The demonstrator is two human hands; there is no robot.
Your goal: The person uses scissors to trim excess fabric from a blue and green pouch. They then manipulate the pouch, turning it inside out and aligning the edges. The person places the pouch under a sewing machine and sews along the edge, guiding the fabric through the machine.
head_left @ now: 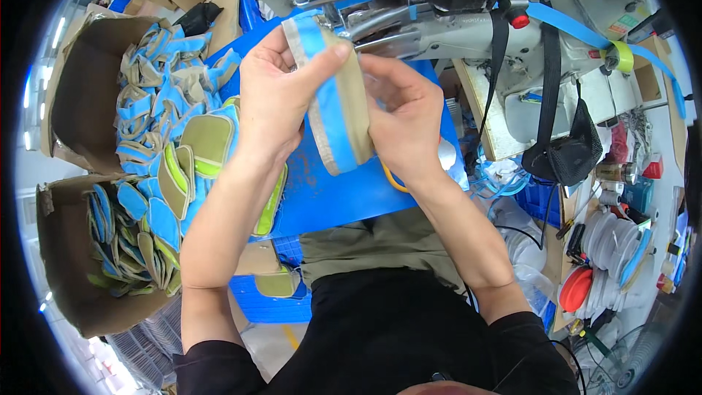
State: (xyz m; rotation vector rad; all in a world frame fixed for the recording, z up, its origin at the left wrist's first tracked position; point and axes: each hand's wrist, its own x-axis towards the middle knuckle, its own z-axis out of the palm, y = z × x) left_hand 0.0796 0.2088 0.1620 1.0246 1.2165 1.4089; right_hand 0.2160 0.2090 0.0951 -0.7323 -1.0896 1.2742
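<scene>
One curved band (334,121), grey, blue and khaki, is held in two hands (281,95) (406,115); two cardboard boxes (82,80) (62,256) stand beyond the bench's (325,201) left edge.

Fabric band (330,106): blue stripe between grey and khaki. Tabletop (322,203) blue. Trousers (387,245) olive. Shirt (409,329) black.

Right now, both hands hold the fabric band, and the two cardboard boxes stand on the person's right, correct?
No, the side is wrong: the head view shows the two cardboard boxes on the person's left. The left hand and right hand do both hold the fabric band.
</scene>
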